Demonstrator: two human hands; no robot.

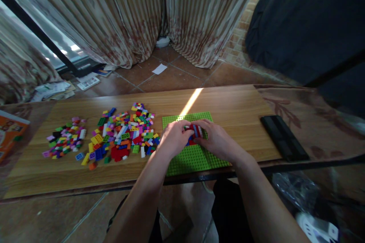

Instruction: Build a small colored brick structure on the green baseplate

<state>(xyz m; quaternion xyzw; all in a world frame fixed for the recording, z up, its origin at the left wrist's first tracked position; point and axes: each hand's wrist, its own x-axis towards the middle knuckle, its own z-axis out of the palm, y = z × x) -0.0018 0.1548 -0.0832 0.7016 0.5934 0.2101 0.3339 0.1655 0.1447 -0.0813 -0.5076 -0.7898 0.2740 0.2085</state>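
Both my hands meet over a green studded baseplate [188, 159] at the front of the wooden table. Between them is a small block of joined toy bricks [196, 131], mostly red with white or grey stripes and some blue low on its left. My left hand [175, 136] grips its left side with thumb and fingers. From the right, my right hand [215, 138] closes round the other side, thumb near the front. Fingers cover much of the bricks. I cannot tell whether they are pressed onto the baseplate or held just above it.
Left of the baseplate lies a large pile of loose coloured bricks [122, 133], with a smaller pile [67, 138] further left. A black flat case [283, 136] rests at the table's right end. An orange printed box or booklet [10, 131] is at the far left.
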